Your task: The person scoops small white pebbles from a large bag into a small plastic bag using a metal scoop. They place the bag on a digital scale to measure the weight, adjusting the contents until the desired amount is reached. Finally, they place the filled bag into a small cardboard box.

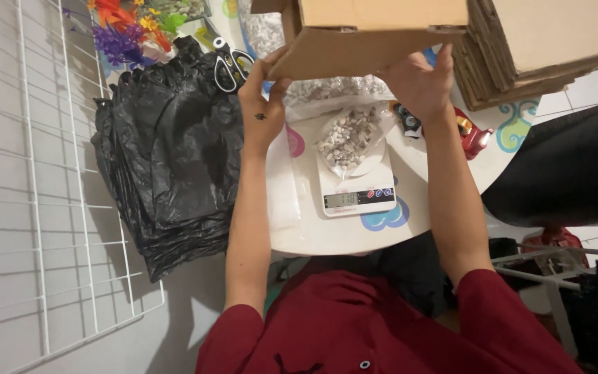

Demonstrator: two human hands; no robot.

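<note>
Holding a cardboard box (368, 31) from both sides, left hand (264, 104) at its left flap, right hand (420, 83) at its right. Lying between and below the hands, on the tabletop (327, 235): a kitchen scale (356, 187), bearing a bag of pebbles (347, 135). Lying behind that bag, under the box, another bag of pebbles (333, 90). Sitting left of the left hand: a stack of plastic bags (167, 152), with scissors (230, 66) just beside the fingers and artificial flowers (129, 28) further back. Standing at the far left, a wire grid panel (36, 194). Stacking up right of the right hand, flattened cardboard (534, 48).
</note>
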